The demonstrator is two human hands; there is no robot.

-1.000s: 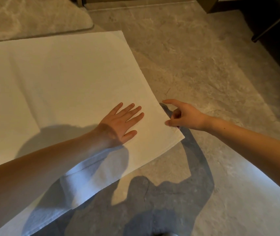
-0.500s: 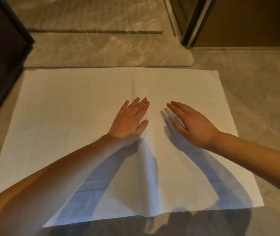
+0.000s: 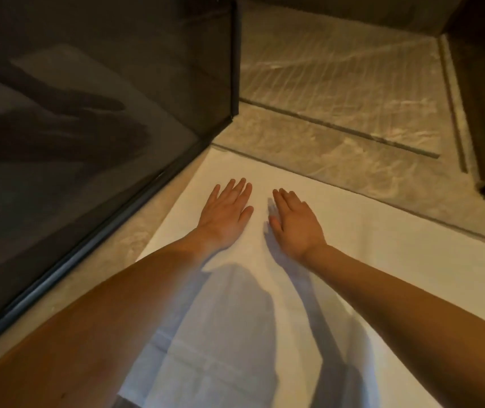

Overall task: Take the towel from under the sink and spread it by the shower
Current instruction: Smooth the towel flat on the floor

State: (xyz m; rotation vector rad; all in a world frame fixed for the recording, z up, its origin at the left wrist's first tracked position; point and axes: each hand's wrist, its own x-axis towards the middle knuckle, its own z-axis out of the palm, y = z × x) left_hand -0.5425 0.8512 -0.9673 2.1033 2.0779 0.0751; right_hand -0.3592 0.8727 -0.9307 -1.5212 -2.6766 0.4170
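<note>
White towel (image 3: 382, 254), just one, is lying lengthwise along the shower threshold (image 3: 323, 142); your left hand (image 3: 225, 212) and right hand (image 3: 295, 223) are pressing it, flat-palmed.

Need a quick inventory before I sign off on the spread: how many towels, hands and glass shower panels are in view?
Towels: 1, the white towel, lying flat on the floor.
Hands: 2, left hand and right hand, both flat on the towel.
Glass panels: 1, the dark glass panel on the left.
Total: 4
</note>
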